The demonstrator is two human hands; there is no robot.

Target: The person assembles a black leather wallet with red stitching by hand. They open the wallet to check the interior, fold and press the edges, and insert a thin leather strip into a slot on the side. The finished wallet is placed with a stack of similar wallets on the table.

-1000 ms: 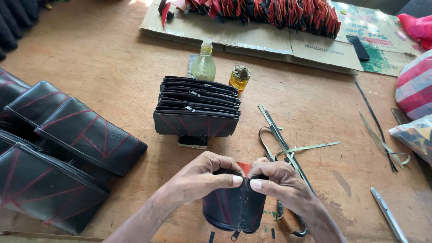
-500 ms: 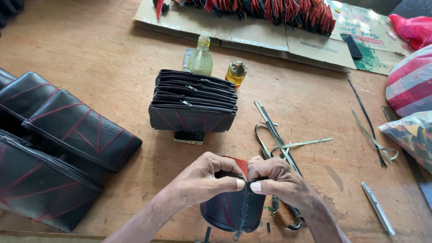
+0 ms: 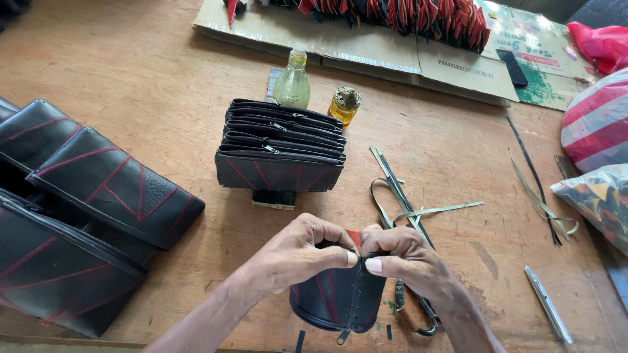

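Both hands pinch the top edge of a small black pouch (image 3: 340, 297) with red stitching and a row of punched holes, held upright just above the table's near edge. My left hand (image 3: 297, 255) grips its left side, thumb and forefinger closed on the rim. My right hand (image 3: 409, 261) grips the right side, thumbnail facing me. A bit of red lining shows between the thumbs. A zipper pull hangs below the pouch.
A stack of finished black zip pouches (image 3: 281, 147) stands beyond my hands. Larger black pieces (image 3: 85, 202) lie at left. A glass bottle (image 3: 292, 82), a small yellow jar (image 3: 344, 104), scissors (image 3: 405, 222), thin strips (image 3: 536, 189), a metal tool (image 3: 548, 312) and cardboard (image 3: 405, 46) surround them.
The view has shifted slightly. My hands stay on the pouch's top edge, with the fingers drawn a little closer together.
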